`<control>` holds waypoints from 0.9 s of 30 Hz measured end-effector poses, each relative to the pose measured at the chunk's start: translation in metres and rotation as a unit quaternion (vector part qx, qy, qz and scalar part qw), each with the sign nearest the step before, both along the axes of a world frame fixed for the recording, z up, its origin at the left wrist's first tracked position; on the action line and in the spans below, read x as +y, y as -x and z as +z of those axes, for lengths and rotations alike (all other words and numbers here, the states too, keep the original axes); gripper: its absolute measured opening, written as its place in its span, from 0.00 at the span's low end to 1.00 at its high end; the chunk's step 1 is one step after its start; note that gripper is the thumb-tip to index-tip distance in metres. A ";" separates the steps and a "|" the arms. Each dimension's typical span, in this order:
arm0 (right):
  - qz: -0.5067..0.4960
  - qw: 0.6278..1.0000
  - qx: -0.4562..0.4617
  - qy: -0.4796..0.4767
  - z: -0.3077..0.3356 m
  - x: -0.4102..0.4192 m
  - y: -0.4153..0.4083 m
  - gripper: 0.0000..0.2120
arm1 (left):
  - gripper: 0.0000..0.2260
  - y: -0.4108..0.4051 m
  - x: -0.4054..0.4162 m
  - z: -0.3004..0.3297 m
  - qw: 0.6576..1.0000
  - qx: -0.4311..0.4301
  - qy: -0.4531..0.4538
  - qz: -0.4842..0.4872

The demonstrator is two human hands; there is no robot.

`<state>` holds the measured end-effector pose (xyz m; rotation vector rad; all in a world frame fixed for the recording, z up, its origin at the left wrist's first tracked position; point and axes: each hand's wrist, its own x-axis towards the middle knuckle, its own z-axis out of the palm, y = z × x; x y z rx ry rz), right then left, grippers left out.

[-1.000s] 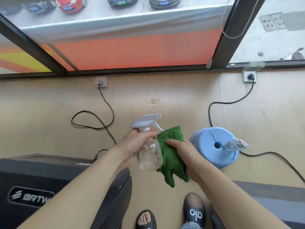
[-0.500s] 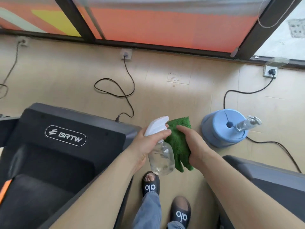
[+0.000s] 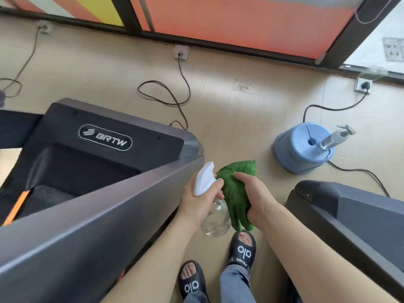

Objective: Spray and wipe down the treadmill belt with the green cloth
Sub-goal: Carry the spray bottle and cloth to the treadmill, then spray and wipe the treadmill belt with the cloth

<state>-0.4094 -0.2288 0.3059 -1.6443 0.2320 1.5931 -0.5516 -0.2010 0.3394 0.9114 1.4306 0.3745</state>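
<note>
My left hand (image 3: 196,200) grips a clear spray bottle (image 3: 215,219) by its neck, below the white trigger head (image 3: 204,179). Beside it, my right hand (image 3: 254,199) holds the green cloth (image 3: 235,189), which hangs bunched between the two hands. Both hands are over the floor in the gap between two treadmills. The black treadmill (image 3: 105,138) marked BRTW lies to the left, with its dark belt (image 3: 50,197) low at the left and its grey side rail (image 3: 98,215) running toward me.
A second grey treadmill (image 3: 349,215) stands at the right. A blue upturned stool (image 3: 301,147) carries another spray bottle (image 3: 334,138). Black cables (image 3: 166,92) run from floor sockets below the window. My sandalled feet (image 3: 240,250) stand on beige floor between the machines.
The view has swung left and down, bringing the BRTW treadmill and its rail closer and larger. Both hands keep the bottle and cloth together and have shifted toward the treadmill.
</note>
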 end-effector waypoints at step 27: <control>0.361 0.905 -0.157 -0.160 -0.093 -0.152 0.220 0.17 | 0.28 0.268 -0.188 -0.120 0.987 -0.040 0.069 0.140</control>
